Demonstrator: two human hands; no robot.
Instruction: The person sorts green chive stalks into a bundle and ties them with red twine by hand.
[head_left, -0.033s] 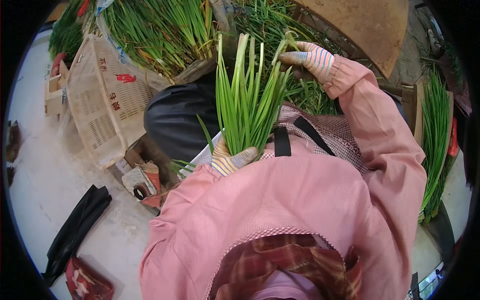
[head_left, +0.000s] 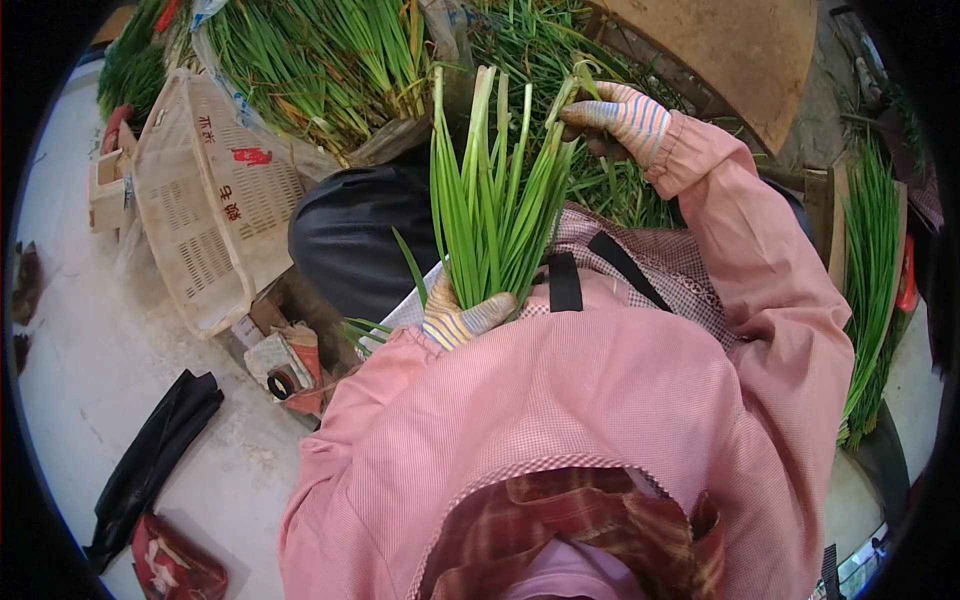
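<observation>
A bunch of garlic chives stands upright in front of my chest, pale cut ends up and green leaves down. My left hand, in a striped knitted glove, is closed round its lower leafy part, thumb across the front. At the upper right of the bunch, my right hand, gloved with dark fingertips, pinches the stem end of some stalks that lean away from the others. A yellowish, withered bit sticks up beside those fingers. Part of the fingers is hidden behind the stalks.
A large heap of chives in plastic lies at the far left, beside a beige plastic basket. Loose green trimmings lie beyond my lap. A wooden board stands far right; more chives are at the right.
The tops of the chives shift very slightly, and the stalks at my right fingers tilt a little. Both hands keep their hold.
</observation>
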